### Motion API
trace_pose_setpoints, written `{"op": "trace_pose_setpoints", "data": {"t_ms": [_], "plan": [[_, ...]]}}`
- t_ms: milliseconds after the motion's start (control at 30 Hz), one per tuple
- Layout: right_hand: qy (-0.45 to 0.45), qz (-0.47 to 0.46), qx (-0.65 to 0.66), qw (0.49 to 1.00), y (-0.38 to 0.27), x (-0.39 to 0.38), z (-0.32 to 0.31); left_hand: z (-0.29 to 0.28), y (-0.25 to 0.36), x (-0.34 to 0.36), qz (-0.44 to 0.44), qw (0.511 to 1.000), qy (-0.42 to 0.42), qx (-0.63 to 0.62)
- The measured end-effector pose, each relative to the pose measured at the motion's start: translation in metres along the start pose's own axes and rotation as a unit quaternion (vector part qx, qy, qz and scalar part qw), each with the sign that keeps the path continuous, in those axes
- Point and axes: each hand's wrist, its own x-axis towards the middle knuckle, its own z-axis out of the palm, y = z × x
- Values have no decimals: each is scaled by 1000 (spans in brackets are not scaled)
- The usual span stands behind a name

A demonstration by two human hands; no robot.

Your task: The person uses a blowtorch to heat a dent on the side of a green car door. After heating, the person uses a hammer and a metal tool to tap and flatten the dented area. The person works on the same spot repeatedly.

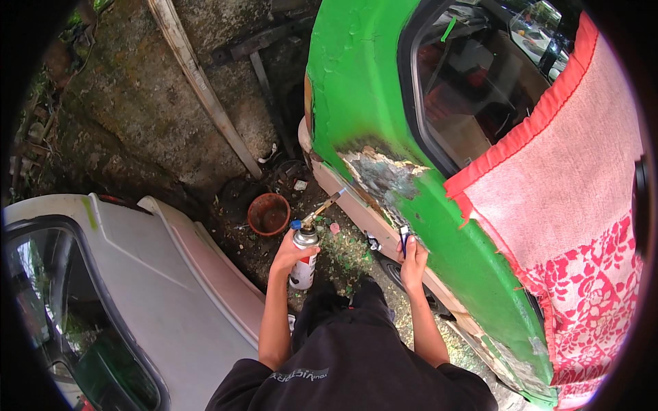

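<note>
The left hand is wrapped around a gas canister with a torch head on top — fingers closed round the can's upper part, the nozzle angled up and to the right toward the green car body. The right hand is closed on a small scraper with a dark blue handle, its blade end up against the panel just below a patch of stripped paint, where grey and cream layers show through the green. Both grips are shut tight on their tools, and the two hands sit near each other, the canister low between the cars. A red and white patterned cloth hangs over the car's side at right. Below the torch stands a terracotta pot on littered ground, and a white car panel fills the lower left.
</note>
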Motion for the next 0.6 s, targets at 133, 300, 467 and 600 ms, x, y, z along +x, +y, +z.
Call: {"op": "trace_pose_setpoints", "data": {"t_ms": [133, 300, 467, 600], "plan": [[4, -5, 2, 1000, -3, 0, -1, -2, 4, -3, -7, 1000, 9, 1], [-1, 3, 12, 1000, -3, 0, -2, -4, 4, -3, 2, 1000, 24, 2], [-5, -1, 11, 1000, 0, 1, -1, -8, 4, 0, -6, 1000, 28, 13], [-11, 20, 18, 1000, -1, 1, -3, -1, 11, -3, -11, 1000, 24, 16]]}}
